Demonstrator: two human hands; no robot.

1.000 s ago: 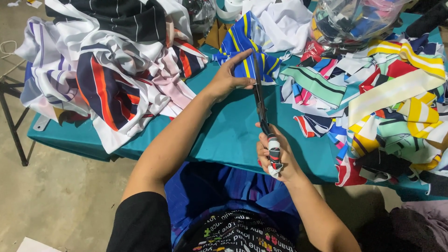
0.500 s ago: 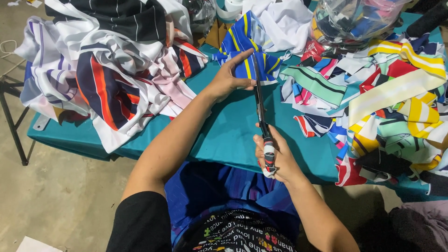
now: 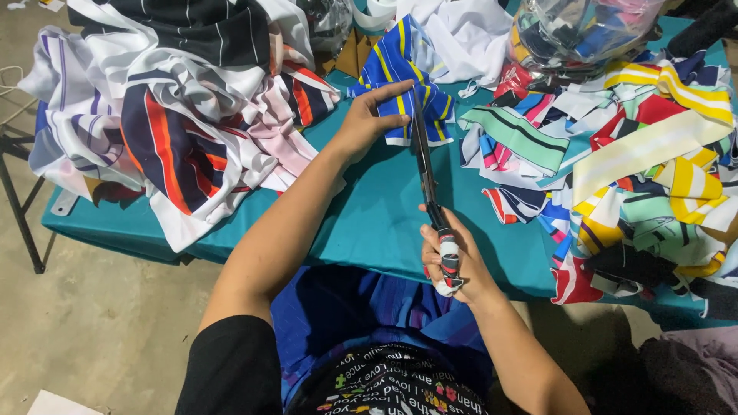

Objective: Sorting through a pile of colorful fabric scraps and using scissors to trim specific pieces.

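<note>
My right hand (image 3: 453, 257) grips the cloth-wrapped handles of a pair of long dark scissors (image 3: 425, 165). Their blades point away from me and reach into a blue piece of fabric with yellow and white stripes (image 3: 403, 77). My left hand (image 3: 369, 115) presses down on that blue fabric just left of the blades, thumb toward the scissors. All of this lies on a table covered in teal cloth (image 3: 369, 223).
A heap of white, navy and red striped garments (image 3: 169, 115) fills the table's left side. Many cut striped strips (image 3: 646, 184) pile up on the right. A clear plastic bag of scraps (image 3: 584, 31) stands at the back right. White cloth (image 3: 461, 31) lies behind the blue piece.
The scissors and my right hand have slid slightly forward into the blue fabric. My left hand stays on the cloth.
</note>
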